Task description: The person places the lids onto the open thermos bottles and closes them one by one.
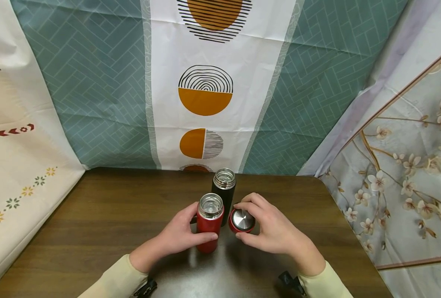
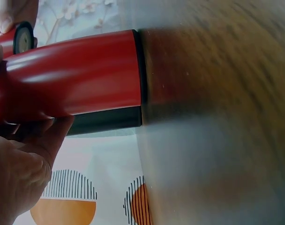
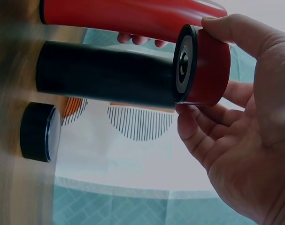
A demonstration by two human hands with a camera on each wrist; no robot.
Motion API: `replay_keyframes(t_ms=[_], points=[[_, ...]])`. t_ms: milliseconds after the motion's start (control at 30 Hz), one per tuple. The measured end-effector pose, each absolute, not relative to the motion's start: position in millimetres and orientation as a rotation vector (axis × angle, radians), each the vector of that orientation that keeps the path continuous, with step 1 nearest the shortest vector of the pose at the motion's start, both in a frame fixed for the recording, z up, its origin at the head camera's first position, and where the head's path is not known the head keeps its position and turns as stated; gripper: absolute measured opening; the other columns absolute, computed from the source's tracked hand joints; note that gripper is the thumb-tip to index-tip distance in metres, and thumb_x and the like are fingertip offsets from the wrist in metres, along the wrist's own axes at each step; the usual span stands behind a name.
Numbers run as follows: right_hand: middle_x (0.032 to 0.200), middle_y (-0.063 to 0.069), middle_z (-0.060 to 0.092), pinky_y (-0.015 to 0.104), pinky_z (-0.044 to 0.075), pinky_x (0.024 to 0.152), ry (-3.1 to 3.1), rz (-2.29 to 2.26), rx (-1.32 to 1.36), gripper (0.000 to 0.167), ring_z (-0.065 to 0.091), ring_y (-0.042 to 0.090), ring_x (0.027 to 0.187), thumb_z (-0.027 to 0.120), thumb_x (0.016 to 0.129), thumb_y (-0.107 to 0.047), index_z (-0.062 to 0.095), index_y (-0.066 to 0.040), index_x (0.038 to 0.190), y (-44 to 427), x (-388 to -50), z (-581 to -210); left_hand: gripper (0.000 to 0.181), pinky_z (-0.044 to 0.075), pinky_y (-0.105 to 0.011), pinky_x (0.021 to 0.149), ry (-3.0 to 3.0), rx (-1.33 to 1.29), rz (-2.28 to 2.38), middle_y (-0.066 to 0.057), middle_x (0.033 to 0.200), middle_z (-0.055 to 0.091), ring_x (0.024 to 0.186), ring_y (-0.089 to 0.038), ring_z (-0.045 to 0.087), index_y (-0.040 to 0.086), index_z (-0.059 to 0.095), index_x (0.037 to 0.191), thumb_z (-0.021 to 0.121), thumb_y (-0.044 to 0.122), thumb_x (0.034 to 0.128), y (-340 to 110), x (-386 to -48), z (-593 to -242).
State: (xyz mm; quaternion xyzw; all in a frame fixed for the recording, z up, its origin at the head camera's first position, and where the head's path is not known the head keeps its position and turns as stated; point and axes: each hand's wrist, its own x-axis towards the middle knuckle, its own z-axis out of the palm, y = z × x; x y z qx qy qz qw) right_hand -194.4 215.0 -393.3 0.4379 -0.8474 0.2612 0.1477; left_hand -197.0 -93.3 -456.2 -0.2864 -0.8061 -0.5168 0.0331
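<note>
My left hand (image 1: pixel 181 232) is wrapped round a red thermos flask (image 1: pixel 207 234), whose steel mouth is uncovered. The flask stands upright on the table in the left wrist view. Just to its right, my right hand (image 1: pixel 274 227) holds a red lid (image 1: pixel 242 220) with a brushed-metal top between thumb and fingers. The lid's underside (image 3: pixel 183 65) shows in the right wrist view, and it is clear of the table. A black thermos flask (image 1: pixel 224 193), also uncapped, stands right behind the red one, partly hidden by it. A black lid (image 3: pixel 36 132) sits on the table near the black flask.
The dark wooden table (image 1: pixel 131 207) meets a patterned green and white cloth (image 1: pixel 205 54) behind. A cream cloth (image 1: pixel 23 165) hangs at the left, a floral one (image 1: pixel 403 186) at the right. Black straps (image 1: pixel 293 283) circle the wrists.
</note>
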Motion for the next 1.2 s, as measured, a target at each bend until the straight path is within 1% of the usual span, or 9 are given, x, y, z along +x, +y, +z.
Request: replay_keyframes(t_ms=[233,433,733,833,1200], points=[[0.131,-0.006,0.061,0.028,0.057,0.095,-2.440,0.792,1.255,0.057,0.062,0.011,0.119,0.094,0.085,-0.023,0.070,-0.015,0.137,218,-196,-388,0.068,0.060,-0.048,0.105,-2.481,-0.890,-1.612,0.008,0.133,0.072,0.121,-0.018,0.070,0.020,0.063,0.143,0.097,0.040,0.0876,-91,-198,-456],[0.132,-0.006,0.061,0.024,0.055,0.097,-2.426,0.856,1.258,0.059,0.063,0.011,0.121,0.093,0.085,-0.019,0.069,-0.016,0.139,222,-198,-382,0.072,0.059,-0.049,0.106,-2.492,-0.901,-1.626,0.008,0.135,0.072,0.123,-0.018,0.070,0.021,0.062,0.146,0.097,0.043,0.0872,-90,-200,-456],[0.132,0.000,0.063,0.023,0.054,0.097,-2.292,0.963,1.327,0.060,0.065,0.016,0.118,0.092,0.084,-0.013,0.069,-0.010,0.139,223,-203,-367,0.071,0.059,-0.049,0.107,-2.491,-0.897,-1.623,0.008,0.135,0.072,0.124,-0.018,0.070,0.021,0.063,0.144,0.098,0.041,0.0863,-90,-200,-459],[0.131,0.001,0.063,0.023,0.054,0.097,-2.268,0.958,1.348,0.060,0.065,0.016,0.118,0.092,0.085,-0.013,0.069,-0.011,0.140,220,-204,-361,0.070,0.059,-0.049,0.107,-2.489,-0.898,-1.637,0.008,0.134,0.072,0.123,-0.017,0.070,0.021,0.063,0.144,0.098,0.042,0.0866,-89,-200,-460],[0.131,-0.004,0.062,0.026,0.055,0.095,-2.330,0.960,1.359,0.057,0.064,0.013,0.117,0.092,0.088,-0.019,0.070,-0.014,0.140,211,-207,-346,0.069,0.059,-0.048,0.107,-2.471,-0.916,-1.676,0.009,0.133,0.072,0.122,-0.016,0.070,0.021,0.064,0.143,0.099,0.040,0.0862,-88,-202,-461]])
